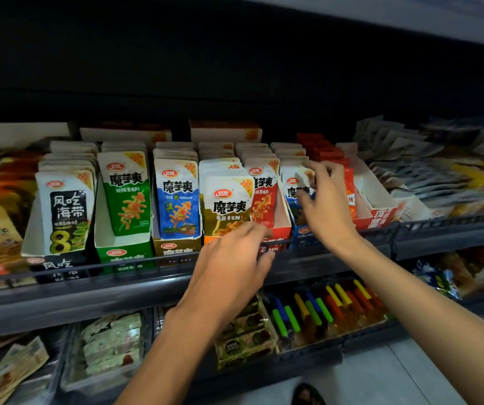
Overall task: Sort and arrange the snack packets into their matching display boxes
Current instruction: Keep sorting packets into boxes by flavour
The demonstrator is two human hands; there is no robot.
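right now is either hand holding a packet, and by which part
No clear hold. The left hand has fingertips at the bottom edge of the brown packet; a grip cannot be told. The right hand is spread open by the blue packet.

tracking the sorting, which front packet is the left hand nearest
The brown packet mid-row: the left hand lies at its lower edge, with the green packet and blue packet further left.

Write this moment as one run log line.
left hand: at brown packet, orange box | right hand: open, near rightmost blue packet | sorting unfinished
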